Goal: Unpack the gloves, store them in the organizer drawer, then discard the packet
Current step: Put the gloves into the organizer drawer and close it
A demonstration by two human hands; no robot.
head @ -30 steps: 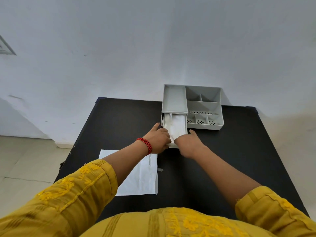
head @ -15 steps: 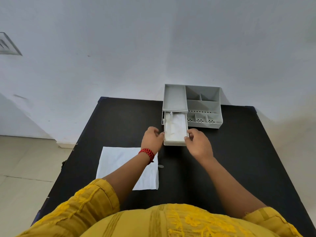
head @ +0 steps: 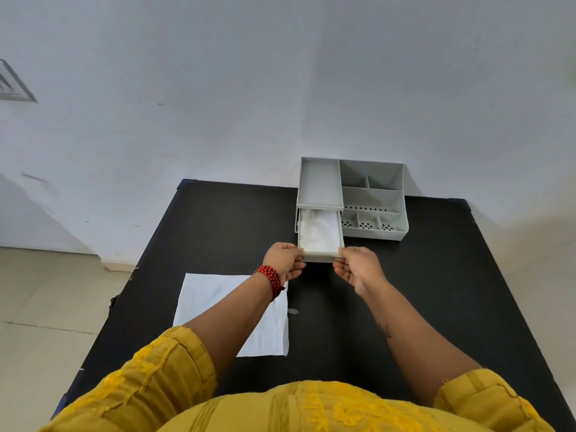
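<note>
Pinching the front corners of the pulled-out drawer point(head: 321, 253), the left hand point(head: 284, 260) has its grip closed on the drawer's left corner and the right hand point(head: 357, 265) has its grip closed on the right corner. The white gloves point(head: 318, 230) lie inside the drawer, which projects from the gray organizer point(head: 372, 201). Risk: an uneven push from one side could skew the drawer and jam it on its runners. Loose glove material standing above the drawer wall could catch under the organizer's upper tray and bunch at the opening. A hard push could slide the whole organizer toward the wall behind it, since nothing visibly holds it down. The flat white packet point(head: 230, 310) lies on the counter point(head: 436, 291) nearer the person than the organizer, to its left, partly under the left forearm, and is not yet discarded. The counter is black and matte. A pale wall stands behind the organizer; light floor tiles show to its left.
</note>
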